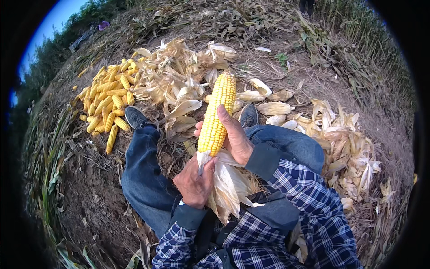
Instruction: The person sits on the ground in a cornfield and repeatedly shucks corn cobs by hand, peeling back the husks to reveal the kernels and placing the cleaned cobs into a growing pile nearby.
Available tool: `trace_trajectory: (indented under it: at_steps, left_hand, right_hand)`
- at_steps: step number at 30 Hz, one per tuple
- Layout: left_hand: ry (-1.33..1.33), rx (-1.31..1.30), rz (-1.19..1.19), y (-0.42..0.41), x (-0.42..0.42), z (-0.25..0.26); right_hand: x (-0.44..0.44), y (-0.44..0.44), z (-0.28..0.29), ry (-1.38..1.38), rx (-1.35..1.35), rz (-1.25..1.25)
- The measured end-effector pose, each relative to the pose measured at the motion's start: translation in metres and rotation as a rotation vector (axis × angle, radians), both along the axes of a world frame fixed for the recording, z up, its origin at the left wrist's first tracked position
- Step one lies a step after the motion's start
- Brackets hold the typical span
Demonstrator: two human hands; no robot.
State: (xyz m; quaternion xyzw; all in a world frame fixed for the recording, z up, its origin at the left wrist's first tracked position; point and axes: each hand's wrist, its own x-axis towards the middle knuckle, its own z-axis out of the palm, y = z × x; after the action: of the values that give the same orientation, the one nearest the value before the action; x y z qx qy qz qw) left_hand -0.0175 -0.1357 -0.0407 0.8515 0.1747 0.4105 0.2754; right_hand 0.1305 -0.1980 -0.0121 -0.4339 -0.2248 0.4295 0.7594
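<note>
A large yellow ear of corn (217, 117) is tilted upright before me, its kernels bare and its husk peeled down to the base. My right hand (235, 134) grips the cob from its right side, thumb across the kernels and fingertips showing at the left. At the lower end, my left hand (196, 181) is closed on the base of the cob and the pulled-back husk. Pale, dry husk leaves (228, 188) hang below the cob, over my lap.
Husked yellow ears (107, 97) lie heaped at the left, beyond my shoe (136, 117). Loose dry husks (174, 74) are piled beside them. Unhusked ears (273, 108) lie beyond my bent knee, and another husk pile (349, 148) is at the right. Cut stalks cover the ground behind.
</note>
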Motion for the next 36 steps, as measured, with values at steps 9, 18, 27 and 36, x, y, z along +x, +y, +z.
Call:
trace_trajectory:
  at_steps: [9, 18, 27, 36]
  left_hand:
    - [0.053, 0.152, 0.109, 0.000, 0.006, -0.019]
    - [0.257, -0.752, -0.433, 0.011, -0.012, 0.000]
    - [-0.340, -1.121, -0.305, 0.051, 0.022, 0.016]
    - [-0.348, -0.981, -0.331, 0.042, 0.034, 0.023]
  right_hand:
    - [-0.025, -0.004, -0.038, 0.040, -0.198, 0.273]
    - [-0.008, -0.010, -0.060, -0.227, -0.349, 0.279]
    - [-0.047, 0.006, -0.059, -0.927, -0.517, 0.126]
    - [-0.051, 0.001, -0.057, -0.955, -0.503, 0.181]
